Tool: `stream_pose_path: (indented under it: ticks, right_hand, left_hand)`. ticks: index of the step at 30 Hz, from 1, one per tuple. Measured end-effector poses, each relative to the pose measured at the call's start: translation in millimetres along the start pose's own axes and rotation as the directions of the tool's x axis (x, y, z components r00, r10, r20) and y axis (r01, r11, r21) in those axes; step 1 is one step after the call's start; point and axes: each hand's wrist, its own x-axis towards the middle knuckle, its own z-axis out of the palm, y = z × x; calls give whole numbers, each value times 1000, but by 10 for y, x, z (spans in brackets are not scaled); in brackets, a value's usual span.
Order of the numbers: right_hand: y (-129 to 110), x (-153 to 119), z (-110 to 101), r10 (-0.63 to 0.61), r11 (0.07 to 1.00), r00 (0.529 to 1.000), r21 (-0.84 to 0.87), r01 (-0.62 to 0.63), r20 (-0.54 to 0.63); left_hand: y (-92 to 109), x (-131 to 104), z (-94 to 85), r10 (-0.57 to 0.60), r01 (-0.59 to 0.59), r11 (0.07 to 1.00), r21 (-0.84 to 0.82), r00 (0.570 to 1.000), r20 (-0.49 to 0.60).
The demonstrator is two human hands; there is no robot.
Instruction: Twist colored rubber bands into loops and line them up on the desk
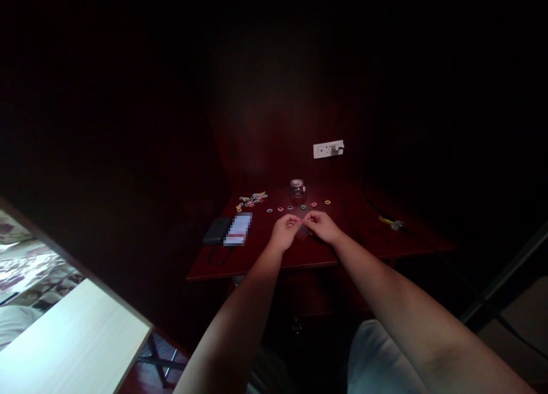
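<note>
Just above the front part of the dark red table, my left hand point(286, 232) and my right hand point(322, 227) meet at the fingertips. Both are closed in a pinch around a small bluish hair tie point(303, 226), mostly hidden by the fingers. Beyond them lies a loose row of single hair ties: a blue one point(269, 210), a pink one point(280, 209), a purple one point(290, 208), a green one point(303, 207), a red one point(314, 204) and a yellow one point(327, 202). Farther left is a scattered pile of mixed hair ties point(256, 199).
A clear lidded jar point(297, 189) stands behind the row. At the left lie a phone point(238, 229) with a blurred screen and a black box-like object point(216, 231) with a cable. A wall socket point(328, 149) holds a plug. A yellow-and-grey cable end point(391, 223) rests at the right.
</note>
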Motion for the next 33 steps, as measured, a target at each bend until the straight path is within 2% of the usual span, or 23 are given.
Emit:
stream_pose_path:
  ticks: [8,13,21,24,33]
  right_hand:
    - [24,18,-14,40,997,997,71,-35,-64]
    - [10,12,-2,18,1000,1000,8,-18,-20]
    - [-41,0,-2,45,996,997,74,-40,-64]
    - [-14,21,-4,14,1000,1000,24,-14,-13]
    - [30,35,-7,53,998,997,39,-51,-51]
  left_hand:
    - [-16,1,5,-13,13,1000,16,1000,2]
    - [-4,2,-1,-3,3,1000,15,1000,17]
    - [1,-3,1,-12,12,999,36,1000,1]
    - [-6,1,-3,-14,14,999,47,1000,-4]
    - [-24,3,-6,9,-8,1000,13,999,-41]
